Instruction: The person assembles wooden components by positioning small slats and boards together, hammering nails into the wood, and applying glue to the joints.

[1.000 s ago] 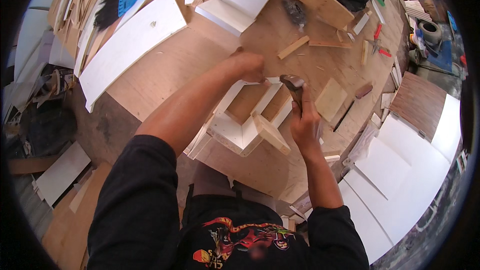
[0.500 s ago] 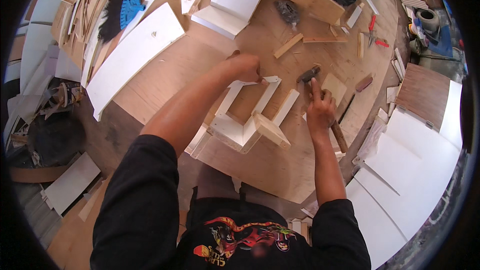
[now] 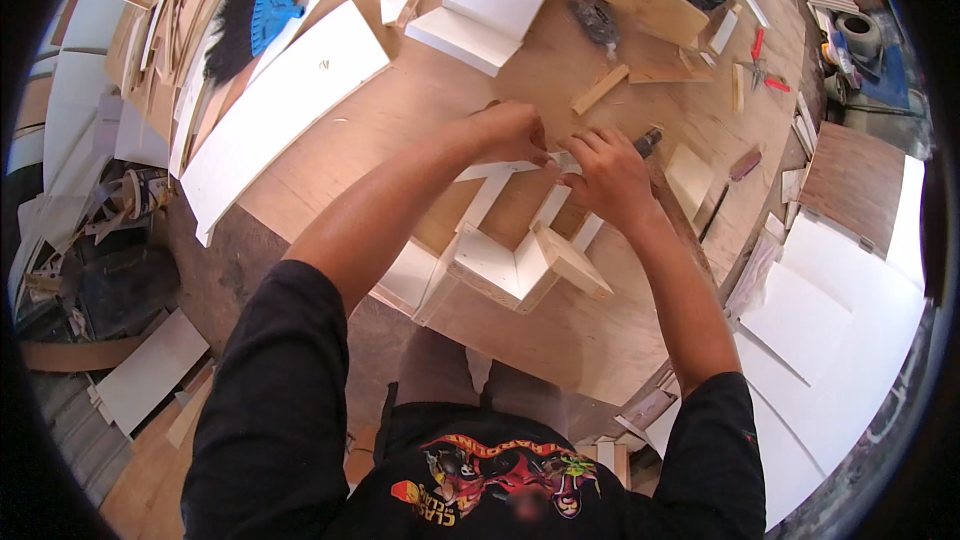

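Note:
A stepped wooden frame [image 3: 487, 258] with white-faced strips and bare wood edges lies on the plywood table before me. Over its far end, my left hand [image 3: 512, 132] has thumb and fingers pinched together. My right hand [image 3: 610, 175] meets it there from the right, fingers bent and close together at the same white strip. Whatever sits between the fingertips is too small to make out. Just right of my right hand lies a hammer [image 3: 648, 141], its head showing and part of its handle hidden by my forearm.
A long white panel [image 3: 285, 110] and a blue brush [image 3: 268, 5] lie at the left. Beyond are a white stepped piece [image 3: 490, 0], a small dark plastic bag [image 3: 597, 25] and red-handled pliers [image 3: 762, 68]. White boards [image 3: 830, 320] lean at the right.
My right hand has let go of the hammer, left lying on the table, and moved left to join my left hand at the frame's far end. The view has shifted slightly.

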Available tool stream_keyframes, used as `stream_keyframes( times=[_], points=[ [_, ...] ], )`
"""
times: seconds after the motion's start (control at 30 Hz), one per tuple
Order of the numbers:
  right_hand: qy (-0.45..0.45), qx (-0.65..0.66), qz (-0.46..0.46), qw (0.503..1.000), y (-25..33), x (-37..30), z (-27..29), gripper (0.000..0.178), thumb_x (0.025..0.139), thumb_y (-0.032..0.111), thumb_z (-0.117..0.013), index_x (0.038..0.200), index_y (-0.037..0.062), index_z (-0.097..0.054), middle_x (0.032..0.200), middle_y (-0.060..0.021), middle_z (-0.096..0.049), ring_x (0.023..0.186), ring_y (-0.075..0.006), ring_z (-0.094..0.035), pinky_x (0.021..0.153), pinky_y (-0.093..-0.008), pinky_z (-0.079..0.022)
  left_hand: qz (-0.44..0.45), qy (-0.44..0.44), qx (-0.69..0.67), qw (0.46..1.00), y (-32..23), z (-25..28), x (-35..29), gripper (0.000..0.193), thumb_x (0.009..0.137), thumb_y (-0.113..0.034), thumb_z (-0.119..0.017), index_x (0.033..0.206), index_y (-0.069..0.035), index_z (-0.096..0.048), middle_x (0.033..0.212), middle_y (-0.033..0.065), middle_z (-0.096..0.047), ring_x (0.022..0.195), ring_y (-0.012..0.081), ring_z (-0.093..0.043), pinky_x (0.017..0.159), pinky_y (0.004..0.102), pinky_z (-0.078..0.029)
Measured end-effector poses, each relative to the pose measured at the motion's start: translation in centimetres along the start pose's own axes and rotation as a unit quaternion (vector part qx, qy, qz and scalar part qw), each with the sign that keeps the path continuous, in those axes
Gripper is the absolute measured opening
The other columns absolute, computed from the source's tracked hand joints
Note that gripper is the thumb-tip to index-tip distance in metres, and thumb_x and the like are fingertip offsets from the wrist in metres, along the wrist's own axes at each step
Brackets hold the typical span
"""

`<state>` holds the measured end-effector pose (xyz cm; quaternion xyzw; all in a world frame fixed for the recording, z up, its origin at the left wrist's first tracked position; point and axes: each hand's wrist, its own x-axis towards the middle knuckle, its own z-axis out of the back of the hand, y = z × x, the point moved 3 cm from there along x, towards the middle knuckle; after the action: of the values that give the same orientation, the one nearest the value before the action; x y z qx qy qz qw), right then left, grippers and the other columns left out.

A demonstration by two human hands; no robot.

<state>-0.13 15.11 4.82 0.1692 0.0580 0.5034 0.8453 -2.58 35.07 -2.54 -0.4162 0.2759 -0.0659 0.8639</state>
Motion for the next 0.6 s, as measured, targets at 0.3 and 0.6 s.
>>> stream_keyframes(
  times=[0.3,0.6],
  points=[
    [0.064,0.005,-0.021,0.998,0.1,0.5,-1.9,0.042,0.076,0.022,-0.088,0.116,0.0148,-0.075,0.111,-0.0022,-0.075,0.112,-0.0262,-0.067,0.095,-0.0402,-0.056,-0.018,-0.077,0.064,0.995,3.0,6.6,-11.8,0.072,0.069,-0.038,-0.098,0.13,-0.006,-0.074,0.129,0.0184,-0.07,0.123,0.0366,-0.064,0.109,0.0449,-0.05],
    [0.114,0.059,-0.002,0.992,1.4,3.3,-3.0,0.046,0.076,0.026,-0.088,0.12,0.0181,-0.076,0.11,-0.001,-0.076,0.113,-0.0252,-0.066,0.101,-0.0413,-0.052,-0.019,-0.133,0.045,0.99,5.8,1.7,-17.3,0.079,0.07,-0.036,-0.095,0.139,-0.011,-0.067,0.136,0.0168,-0.063,0.13,0.0385,-0.055,0.113,0.0488,-0.044]
  ],
)
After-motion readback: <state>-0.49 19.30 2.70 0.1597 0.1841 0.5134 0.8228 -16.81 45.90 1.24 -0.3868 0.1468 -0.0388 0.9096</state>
